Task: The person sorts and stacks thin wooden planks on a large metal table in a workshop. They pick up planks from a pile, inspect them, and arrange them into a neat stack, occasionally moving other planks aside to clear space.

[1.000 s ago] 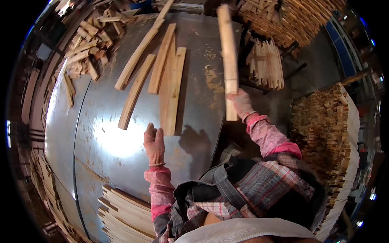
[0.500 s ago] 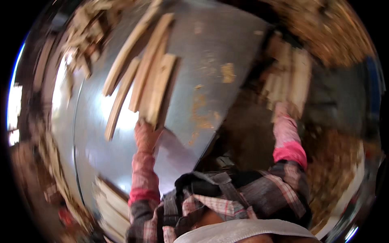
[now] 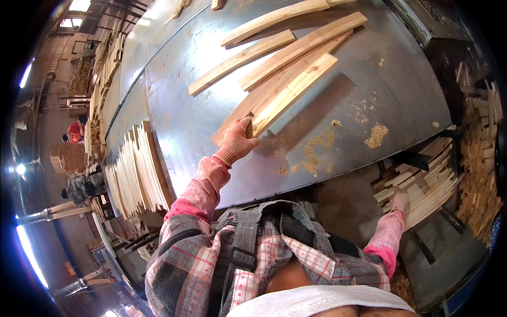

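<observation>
Lying toward one o'clock from the middle of the view, a long, pale yellow, knotted wooden board (image 3: 296, 92) is held at its near end by the person's left hand (image 3: 237, 140). The fingers of that hand are curled narrowly over the end, and the thumb is set against the nearer side. Whether the board is raised off the large, shiny grey metal tabletop (image 3: 391, 68) cannot be told.

Partly covered by the knotted board is a flat, thin, reddish-brown wooden board (image 3: 274, 88), its near end shown at eleven o'clock, close beside the left hand. Along the far side of it, toward one o'clock, a thick, light brown wooden board (image 3: 305, 50) is laid. Farther out, near twelve o'clock, a narrow, honey-coloured wooden strip (image 3: 243, 62) and a long, slightly curved-looking tan plank (image 3: 274, 21) are placed apart from the left hand.

Between three and four o'clock, the right hand (image 3: 400, 199) is stretched out low and rested on the near edge of a layered stack of pale wooden slats (image 3: 433, 182), carried on dark bars beyond the table edge. How far its fingers are opened, and whether a slat is gripped, cannot be told. Toward three o'clock, the tabletop is marked by a flat, yellowish sawdust patch (image 3: 376, 136). At nine o'clock, a row of cream-coloured wooden slats (image 3: 137, 171) is stacked.
</observation>
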Demonstrator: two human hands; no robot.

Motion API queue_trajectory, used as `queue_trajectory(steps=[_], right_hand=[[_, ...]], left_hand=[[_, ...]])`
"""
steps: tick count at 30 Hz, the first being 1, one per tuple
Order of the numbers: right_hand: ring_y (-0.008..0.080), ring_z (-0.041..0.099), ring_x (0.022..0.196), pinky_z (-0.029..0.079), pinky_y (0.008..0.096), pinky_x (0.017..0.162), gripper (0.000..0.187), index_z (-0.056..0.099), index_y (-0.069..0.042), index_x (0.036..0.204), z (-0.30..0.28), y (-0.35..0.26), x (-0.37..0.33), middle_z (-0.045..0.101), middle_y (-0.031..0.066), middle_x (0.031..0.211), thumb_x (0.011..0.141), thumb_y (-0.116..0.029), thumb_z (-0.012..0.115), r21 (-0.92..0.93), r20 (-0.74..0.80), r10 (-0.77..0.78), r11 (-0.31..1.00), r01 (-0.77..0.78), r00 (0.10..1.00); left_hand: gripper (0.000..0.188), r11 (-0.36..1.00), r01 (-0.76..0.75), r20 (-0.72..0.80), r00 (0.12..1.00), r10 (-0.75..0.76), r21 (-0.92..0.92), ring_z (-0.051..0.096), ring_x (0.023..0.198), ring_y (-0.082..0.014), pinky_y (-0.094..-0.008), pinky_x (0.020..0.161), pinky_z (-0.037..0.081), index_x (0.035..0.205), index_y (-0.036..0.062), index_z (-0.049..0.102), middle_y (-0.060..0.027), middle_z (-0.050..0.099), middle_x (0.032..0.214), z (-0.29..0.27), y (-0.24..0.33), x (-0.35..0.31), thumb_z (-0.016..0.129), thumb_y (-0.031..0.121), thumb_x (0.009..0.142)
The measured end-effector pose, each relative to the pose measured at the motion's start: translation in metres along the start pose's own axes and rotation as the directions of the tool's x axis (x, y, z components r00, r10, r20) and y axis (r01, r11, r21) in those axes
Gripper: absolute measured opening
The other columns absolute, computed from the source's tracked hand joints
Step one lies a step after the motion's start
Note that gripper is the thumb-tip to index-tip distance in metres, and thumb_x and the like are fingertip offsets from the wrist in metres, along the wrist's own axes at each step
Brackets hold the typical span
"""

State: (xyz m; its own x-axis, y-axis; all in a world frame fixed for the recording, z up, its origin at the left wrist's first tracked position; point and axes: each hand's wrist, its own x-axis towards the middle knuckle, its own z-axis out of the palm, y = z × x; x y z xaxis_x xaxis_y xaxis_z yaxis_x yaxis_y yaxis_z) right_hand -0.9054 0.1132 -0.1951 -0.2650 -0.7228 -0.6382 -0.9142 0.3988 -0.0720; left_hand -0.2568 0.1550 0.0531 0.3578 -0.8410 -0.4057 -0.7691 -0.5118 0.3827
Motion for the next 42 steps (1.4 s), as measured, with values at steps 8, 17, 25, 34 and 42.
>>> queue_trajectory(steps=[8, 17, 25, 34, 42], right_hand=[[0.0543, 0.062, 0.104, 0.048, 0.0568, 0.089, 0.051, 0.066, 0.009, 0.103, 0.012, -0.102, -0.117, 0.067, 0.0353, 0.103, 0.087, -0.038, 0.057, 0.169, -0.154, -0.260, 0.944, 0.284, 0.953], [0.0371, 0.056, 0.132, 0.045, 0.0417, 0.111, 0.051, 0.063, -0.001, 0.136, 0.019, -0.237, -0.263, 0.062, 0.0214, 0.139, 0.096, -0.033, 0.062, 0.258, 0.051, -0.508, 0.838, 0.480, 0.860], [0.0112, 0.060, 0.109, 0.051, 0.0265, 0.094, 0.055, 0.050, 0.004, 0.147, 0.081, -0.463, -0.357, 0.066, 0.0053, 0.122, 0.097, -0.010, 0.069, 0.840, 0.140, -0.837, 0.384, 0.384, 0.529], [0.0189, 0.068, 0.095, 0.055, 0.0329, 0.082, 0.073, 0.047, -0.003, 0.144, 0.269, -0.599, -0.483, 0.070, 0.0102, 0.111, 0.082, -0.023, 0.079, 0.389, 0.607, -0.755, 0.555, 0.735, 0.249], [0.0335, 0.067, 0.117, 0.051, 0.0411, 0.100, 0.063, 0.058, -0.007, 0.141, 0.290, -0.627, -0.539, 0.071, 0.0164, 0.127, 0.088, -0.038, 0.071, 0.051, 0.774, -0.603, 0.367, 0.929, 0.196]], left_hand=[[0.049, 0.931, -0.293, -0.235, 0.910, 0.341, 0.216, 0.062, 0.119, -0.0402, -0.0479, 0.100, 0.050, 0.128, 0.0052, 0.059, -0.0213, 0.066, 0.127, -0.032, 0.037, 0.153, 0.072, 0.018, 0.083], [0.057, 0.967, -0.148, 0.082, 0.982, 0.168, -0.206, 0.072, 0.102, -0.0288, -0.0392, 0.090, 0.056, 0.132, 0.0047, 0.064, -0.0168, 0.074, 0.106, -0.036, 0.003, 0.115, 0.074, 0.021, 0.078], [0.061, 0.140, 0.136, 0.145, 0.988, 0.056, -0.981, 0.058, 0.080, -0.0085, -0.0242, 0.068, 0.048, 0.145, 0.0070, 0.057, -0.0006, 0.066, 0.102, -0.031, -0.191, -0.102, 0.070, 0.008, 0.086], [0.072, 0.541, 0.400, 0.029, 0.822, -0.569, -0.740, 0.068, 0.106, -0.0373, -0.0453, 0.098, 0.053, 0.145, 0.0066, 0.053, -0.0235, 0.066, 0.120, -0.025, -0.357, -0.161, 0.074, 0.033, 0.082], [0.041, 0.850, 0.439, -0.380, 0.762, -0.524, -0.290, 0.069, 0.100, -0.0380, -0.0462, 0.084, 0.058, 0.126, 0.0012, 0.057, -0.0204, 0.067, 0.109, -0.042, -0.420, -0.164, 0.060, 0.013, 0.087]])
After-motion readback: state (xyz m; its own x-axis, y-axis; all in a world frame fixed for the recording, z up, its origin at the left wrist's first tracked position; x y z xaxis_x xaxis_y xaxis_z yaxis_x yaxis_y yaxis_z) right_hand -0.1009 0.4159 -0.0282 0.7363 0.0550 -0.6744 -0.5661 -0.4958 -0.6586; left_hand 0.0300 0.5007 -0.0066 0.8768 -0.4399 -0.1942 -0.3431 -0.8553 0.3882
